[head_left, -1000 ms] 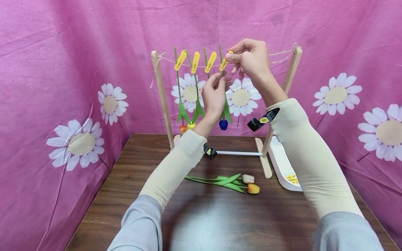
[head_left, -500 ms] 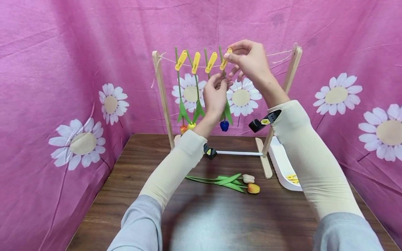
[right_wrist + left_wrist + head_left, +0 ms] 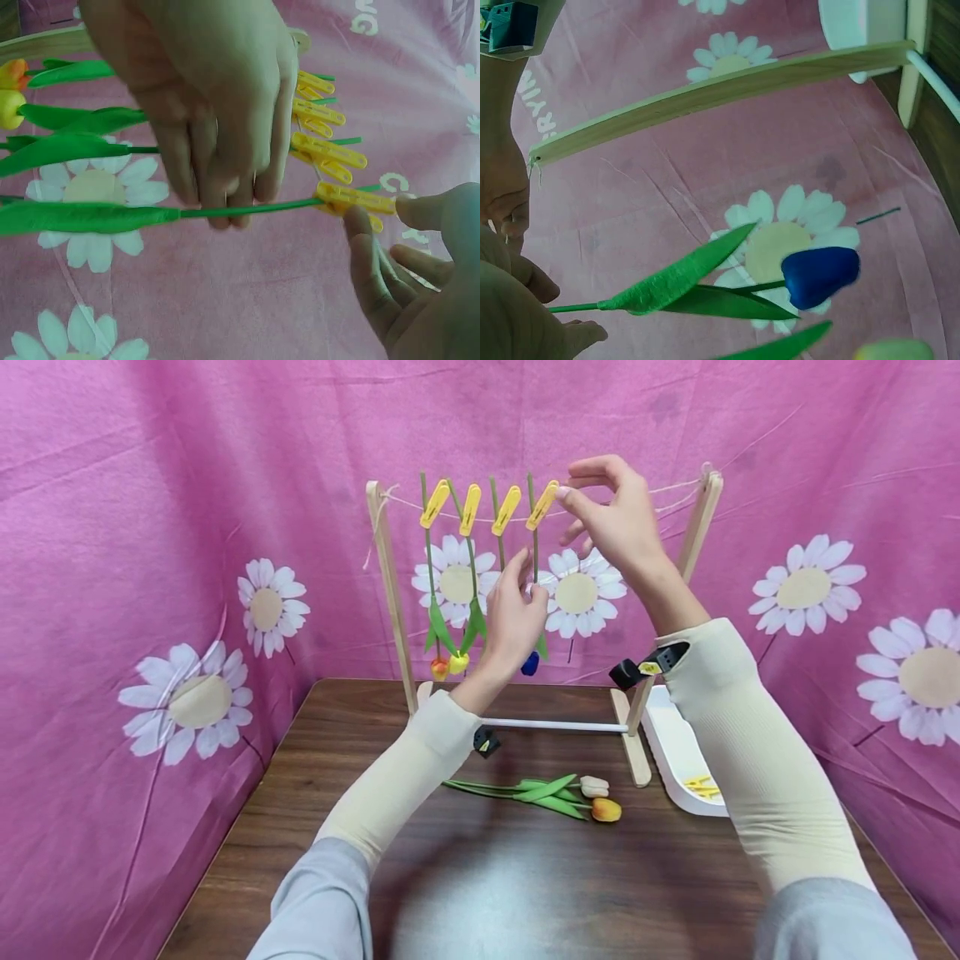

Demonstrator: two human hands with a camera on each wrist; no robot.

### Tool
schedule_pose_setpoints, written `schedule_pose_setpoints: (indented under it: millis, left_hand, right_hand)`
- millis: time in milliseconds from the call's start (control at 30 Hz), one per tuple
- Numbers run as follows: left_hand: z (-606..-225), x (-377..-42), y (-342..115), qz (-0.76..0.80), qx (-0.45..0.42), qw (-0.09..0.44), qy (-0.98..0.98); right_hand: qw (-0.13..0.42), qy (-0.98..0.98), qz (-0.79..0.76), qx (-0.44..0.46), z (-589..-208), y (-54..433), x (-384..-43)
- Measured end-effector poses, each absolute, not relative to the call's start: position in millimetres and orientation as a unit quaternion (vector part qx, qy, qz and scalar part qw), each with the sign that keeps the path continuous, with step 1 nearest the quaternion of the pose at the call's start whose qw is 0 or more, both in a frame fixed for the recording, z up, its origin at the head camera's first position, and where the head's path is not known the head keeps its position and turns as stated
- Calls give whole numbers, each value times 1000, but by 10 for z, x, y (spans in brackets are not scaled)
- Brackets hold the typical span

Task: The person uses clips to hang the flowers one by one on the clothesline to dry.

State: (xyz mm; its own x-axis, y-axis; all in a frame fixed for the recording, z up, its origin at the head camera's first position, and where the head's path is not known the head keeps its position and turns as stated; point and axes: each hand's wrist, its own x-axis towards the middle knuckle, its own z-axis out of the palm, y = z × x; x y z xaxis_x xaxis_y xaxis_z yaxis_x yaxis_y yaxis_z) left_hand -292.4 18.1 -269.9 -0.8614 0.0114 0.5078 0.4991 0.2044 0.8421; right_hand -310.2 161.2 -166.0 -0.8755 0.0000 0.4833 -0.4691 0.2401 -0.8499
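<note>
Hanging: pink daisy-print cloth (image 3: 315, 443) | wood table (image 3: 307, 747) below | left hand (image 3: 516, 618) relaxed, right hand (image 3: 622, 514) wide by rightmost clothespin (image 3: 542, 507)

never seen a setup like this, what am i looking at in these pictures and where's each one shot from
There is no robot here, just a person working bare-handed. The wide picture comes from a camera worn on the head; the other two come from wrist cameras. A string runs across a wooden frame, and four yellow clips pin flowers to it, upside down. The right hand has its thumb at the end of the rightmost clip on the string, which grips the blue flower by its stem. The left hand is by that stem; whether it touches is hard to tell, so neither hand plainly holds anything. On the table lie a pale flower and an orange flower; a white tray with more clips sits to the right.
</note>
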Motion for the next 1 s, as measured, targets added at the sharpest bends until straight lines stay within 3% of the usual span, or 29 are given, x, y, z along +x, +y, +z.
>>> schedule_pose_setpoints:
  millis: [167, 367, 633, 1000]
  left_hand:
    - [-2843, -2818, 56, -576, -189, 232, -761]
    - [-3135, -2749, -174, -554, -232, 253, -758]
    - [-3652, -2756, -579, -537, -253, 246, -766]
    - [-4292, -2678, -1108, -515, -232, 149, -811]
  right_hand:
    - [260, -746, 592, 157, -1788, 1769, -3010]
    - [260, -785, 538, 161, -2026, 2074, -2880]
    - [142, -907, 347, 190, -2434, 2617, -2679]
    - [22, -962, 209, 177, -3097, 3327, -2609]
